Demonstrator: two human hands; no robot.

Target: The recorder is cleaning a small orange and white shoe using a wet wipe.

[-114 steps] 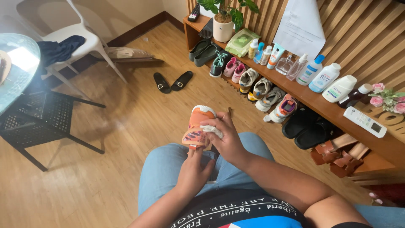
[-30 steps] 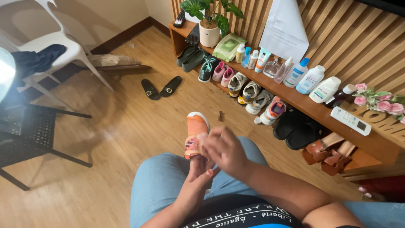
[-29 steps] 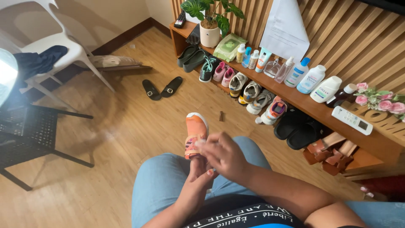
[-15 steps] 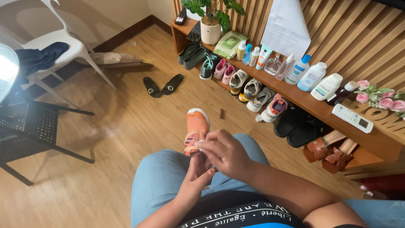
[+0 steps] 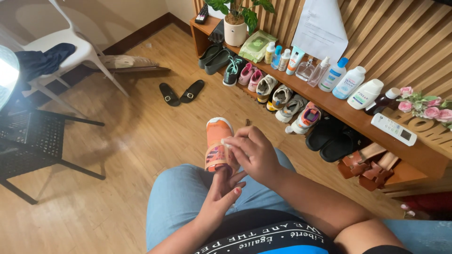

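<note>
1. The person sits, and both hands meet over the lap, a little below the middle of the view.
2. The left hand [image 5: 221, 195] comes up from 6 o'clock and holds the small orange shoe [image 5: 217, 143] from below; its fingers are closed on the heel end, which it partly hides.
3. The right hand [image 5: 252, 153] comes from 4 o'clock and lies on the right side of the shoe. Its fingers are curled narrow, and the fingertips [image 5: 228, 142] pinch a small white thing against the shoe; what it is, I cannot tell.
4. The shoe points its toe to 12 o'clock, above the knees in blue jeans [image 5: 181, 197].
5. At 11 o'clock from the shoe, well apart, a pair of black sandals [image 5: 181, 92] lies on the wooden floor [image 5: 117, 155].
6. From 12 to 3 o'clock runs a low wooden shelf [image 5: 343, 113]. Many small shoes [image 5: 278, 94] stand in a row under it.
7. On top of the shelf stand bottles [image 5: 351, 82], a plant in a white pot [image 5: 235, 30], a white remote [image 5: 393, 128] and pink flowers [image 5: 421, 103].
8. At 10 o'clock stands a white chair [image 5: 77, 49] with dark cloth on it, and at 9 o'clock a black mesh desk [image 5: 28, 146].
</note>
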